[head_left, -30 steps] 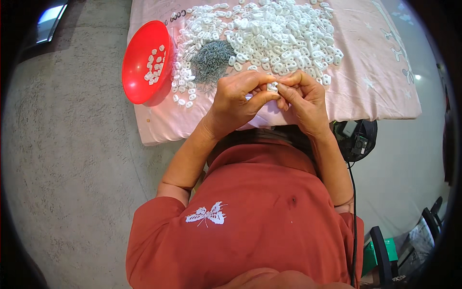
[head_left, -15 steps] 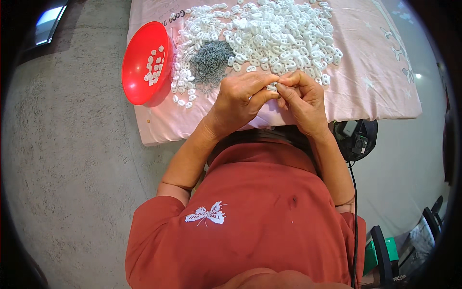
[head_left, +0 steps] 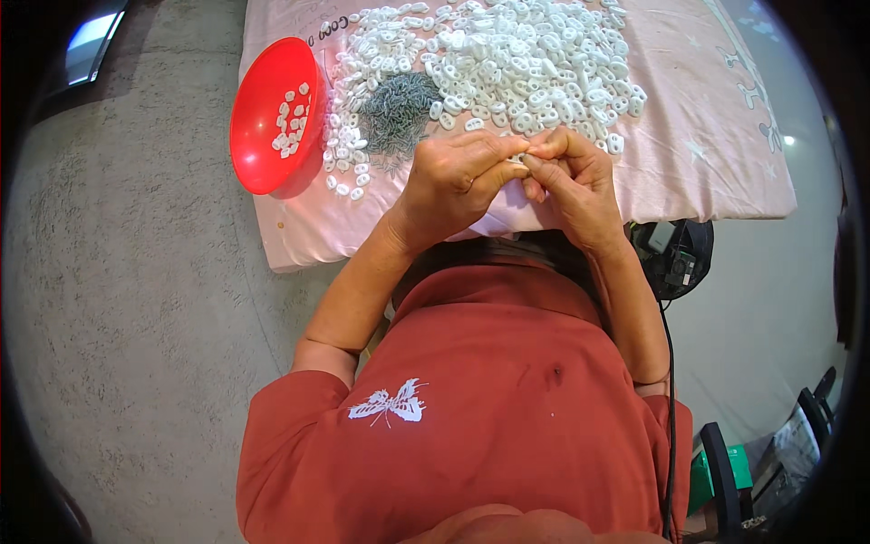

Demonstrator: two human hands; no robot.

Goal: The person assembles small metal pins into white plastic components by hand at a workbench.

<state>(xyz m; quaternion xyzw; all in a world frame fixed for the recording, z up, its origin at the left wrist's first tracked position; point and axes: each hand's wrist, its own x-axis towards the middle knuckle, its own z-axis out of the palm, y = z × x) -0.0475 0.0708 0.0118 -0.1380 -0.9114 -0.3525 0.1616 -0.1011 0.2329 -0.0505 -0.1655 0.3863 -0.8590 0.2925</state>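
1. The left hand (head_left: 458, 181), at upper centre of the frame, is pinched, thumb against fingers, on a small white piece (head_left: 517, 160).
2. The right hand (head_left: 577, 186), just right of it, is pinched at the same piece from the other side; the fingertips of the two hands meet there.
3. The piece sits between those fingertips, slightly right of upper centre. Most of it is covered, so its shape and exact tilt cannot be told.
4. Just beyond the hands, toward the top of the frame, lies a broad heap of white ovals (head_left: 535, 68), many with two holes showing.
5. Left of that heap, and above the left hand in the frame, is a dark pile of thin gray bits (head_left: 399, 104), with some strewn below it. More white ovals lie along its left side.
6. Farther left, in the upper left part of the frame, a red bowl (head_left: 254, 113) stands at the cloth's edge, with a few small white lumps (head_left: 290, 127) inside.
7. All this rests on a pale pink cloth (head_left: 675, 186) with star prints and dark lettering.
8. Below the hands, the person's rust-red shirt (head_left: 489, 381) fills the lower centre, a white butterfly print (head_left: 388, 402) on it.
9. At right, a black cable (head_left: 671, 408) runs down beside the shirt; a green box (head_left: 739, 467) is at lower right.
10. Gray floor (head_left: 136, 299) spans the left side.
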